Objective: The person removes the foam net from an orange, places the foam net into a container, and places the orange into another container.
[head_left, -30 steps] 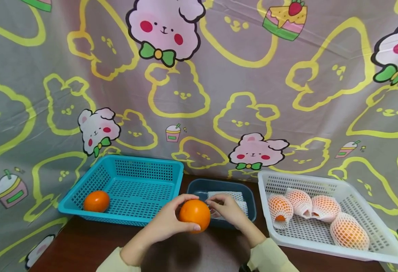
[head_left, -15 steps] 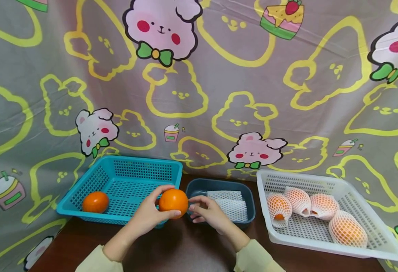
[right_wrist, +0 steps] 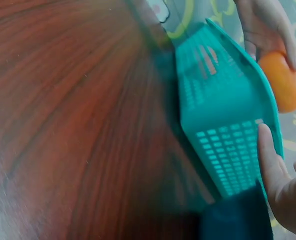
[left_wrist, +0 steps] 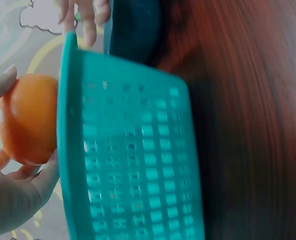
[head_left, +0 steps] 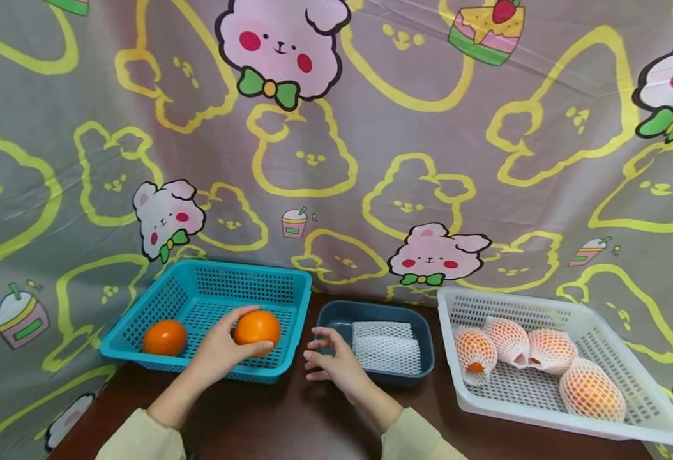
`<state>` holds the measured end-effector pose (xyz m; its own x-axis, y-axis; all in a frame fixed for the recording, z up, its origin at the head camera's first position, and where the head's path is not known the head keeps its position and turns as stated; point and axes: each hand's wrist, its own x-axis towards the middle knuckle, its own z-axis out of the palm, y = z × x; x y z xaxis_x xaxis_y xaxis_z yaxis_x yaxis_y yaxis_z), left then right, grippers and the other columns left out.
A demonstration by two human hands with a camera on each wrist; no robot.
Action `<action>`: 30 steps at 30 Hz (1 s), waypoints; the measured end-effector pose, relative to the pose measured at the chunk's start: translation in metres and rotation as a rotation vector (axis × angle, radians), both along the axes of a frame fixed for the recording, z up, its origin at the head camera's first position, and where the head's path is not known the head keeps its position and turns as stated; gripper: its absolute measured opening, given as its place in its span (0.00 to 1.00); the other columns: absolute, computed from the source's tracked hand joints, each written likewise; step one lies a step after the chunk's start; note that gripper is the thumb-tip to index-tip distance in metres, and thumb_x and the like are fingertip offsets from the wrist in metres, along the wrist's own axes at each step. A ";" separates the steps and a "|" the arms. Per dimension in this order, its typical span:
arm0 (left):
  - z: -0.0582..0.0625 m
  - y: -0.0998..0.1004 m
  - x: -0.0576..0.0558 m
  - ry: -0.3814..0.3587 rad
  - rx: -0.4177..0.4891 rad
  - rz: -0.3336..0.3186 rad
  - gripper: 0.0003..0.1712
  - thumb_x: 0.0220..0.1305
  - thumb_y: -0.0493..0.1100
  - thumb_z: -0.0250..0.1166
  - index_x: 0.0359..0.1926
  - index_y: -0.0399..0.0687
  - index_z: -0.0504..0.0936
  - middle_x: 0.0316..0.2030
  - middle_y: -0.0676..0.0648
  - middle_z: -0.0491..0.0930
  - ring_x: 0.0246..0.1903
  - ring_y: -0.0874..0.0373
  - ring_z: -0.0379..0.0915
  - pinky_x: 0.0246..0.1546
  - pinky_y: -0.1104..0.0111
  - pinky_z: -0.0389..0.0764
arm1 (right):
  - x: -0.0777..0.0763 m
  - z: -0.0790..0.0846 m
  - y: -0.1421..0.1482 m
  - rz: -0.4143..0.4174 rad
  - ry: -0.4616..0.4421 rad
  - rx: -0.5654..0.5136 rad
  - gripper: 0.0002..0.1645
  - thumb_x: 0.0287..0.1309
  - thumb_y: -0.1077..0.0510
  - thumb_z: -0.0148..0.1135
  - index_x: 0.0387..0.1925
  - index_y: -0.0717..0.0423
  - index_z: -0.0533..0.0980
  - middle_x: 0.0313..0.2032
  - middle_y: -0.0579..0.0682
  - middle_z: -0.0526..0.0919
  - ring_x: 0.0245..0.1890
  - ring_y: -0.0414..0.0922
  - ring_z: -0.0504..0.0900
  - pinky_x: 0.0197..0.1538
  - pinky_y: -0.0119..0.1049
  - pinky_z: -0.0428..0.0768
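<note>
My left hand (head_left: 219,348) grips a bare orange (head_left: 258,335), thumb on its near side and fingers behind it. In the head view the orange overlaps the right part of the blue-green basket (head_left: 290,366); the left wrist view shows this orange (left_wrist: 30,120) level with the basket rim (left_wrist: 67,135). A second orange (head_left: 165,338) lies in that basket's left corner. My right hand (head_left: 336,364) holds nothing, its fingers spread and slightly bent, between the basket and a small dark blue tray (head_left: 426,348). White foam net sleeves (head_left: 387,352) lie flat inside the tray.
A white basket (head_left: 543,427) on the right holds several oranges in foam nets (head_left: 591,391). All three containers stand on a dark brown wooden table (head_left: 279,421). A patterned cloth (head_left: 325,140) hangs right behind them.
My left hand has carried the orange leftward from in front of the dark tray to the blue-green basket. My right hand has come away from the tray and the orange, moving left.
</note>
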<state>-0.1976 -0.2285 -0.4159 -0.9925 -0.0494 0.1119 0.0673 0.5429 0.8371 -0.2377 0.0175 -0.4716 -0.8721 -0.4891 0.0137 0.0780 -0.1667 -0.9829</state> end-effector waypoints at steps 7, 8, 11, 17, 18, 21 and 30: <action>-0.003 -0.021 -0.003 0.000 -0.152 0.030 0.46 0.57 0.58 0.78 0.70 0.42 0.71 0.62 0.34 0.74 0.47 0.43 0.76 0.41 0.53 0.83 | 0.007 -0.002 -0.011 0.016 -0.046 -0.018 0.36 0.72 0.63 0.59 0.73 0.61 0.55 0.57 0.64 0.71 0.41 0.51 0.85 0.43 0.45 0.87; -0.004 -0.025 -0.003 -0.005 -0.179 0.035 0.47 0.57 0.59 0.77 0.70 0.42 0.71 0.62 0.33 0.74 0.47 0.43 0.76 0.41 0.52 0.83 | 0.008 -0.002 -0.013 0.017 -0.054 -0.021 0.37 0.71 0.63 0.60 0.74 0.61 0.55 0.57 0.64 0.71 0.41 0.51 0.85 0.43 0.45 0.87; -0.008 -0.035 -0.005 -0.006 -0.243 0.049 0.48 0.57 0.61 0.77 0.70 0.39 0.71 0.62 0.32 0.74 0.46 0.43 0.76 0.41 0.51 0.83 | 0.009 -0.004 -0.018 0.013 -0.069 -0.035 0.41 0.69 0.63 0.62 0.75 0.61 0.52 0.56 0.62 0.71 0.41 0.51 0.85 0.42 0.44 0.87; -0.015 -0.052 -0.011 -0.018 -0.328 0.056 0.48 0.58 0.57 0.77 0.69 0.32 0.70 0.58 0.31 0.76 0.42 0.44 0.77 0.39 0.51 0.83 | 0.010 -0.004 -0.026 -0.015 -0.090 -0.079 0.44 0.66 0.65 0.65 0.75 0.61 0.52 0.54 0.60 0.72 0.38 0.49 0.86 0.39 0.41 0.87; -0.016 -0.054 -0.012 -0.032 -0.339 0.055 0.48 0.58 0.57 0.76 0.69 0.32 0.69 0.57 0.30 0.76 0.42 0.44 0.76 0.38 0.50 0.82 | 0.010 -0.004 -0.027 -0.020 -0.095 -0.083 0.44 0.66 0.65 0.65 0.75 0.61 0.53 0.53 0.60 0.72 0.37 0.48 0.86 0.39 0.40 0.87; -0.018 -0.061 -0.014 -0.084 -0.368 0.073 0.49 0.58 0.58 0.76 0.69 0.31 0.69 0.56 0.30 0.77 0.40 0.45 0.76 0.37 0.51 0.82 | 0.009 -0.004 -0.030 -0.022 -0.098 -0.088 0.44 0.65 0.67 0.65 0.75 0.62 0.54 0.52 0.59 0.72 0.36 0.48 0.86 0.38 0.39 0.87; -0.023 -0.078 -0.022 -0.154 -0.491 0.087 0.48 0.57 0.53 0.78 0.66 0.24 0.69 0.52 0.27 0.76 0.39 0.43 0.74 0.36 0.49 0.81 | 0.014 -0.005 -0.035 -0.028 -0.053 -0.106 0.48 0.61 0.71 0.66 0.76 0.67 0.53 0.54 0.60 0.69 0.35 0.44 0.85 0.40 0.40 0.87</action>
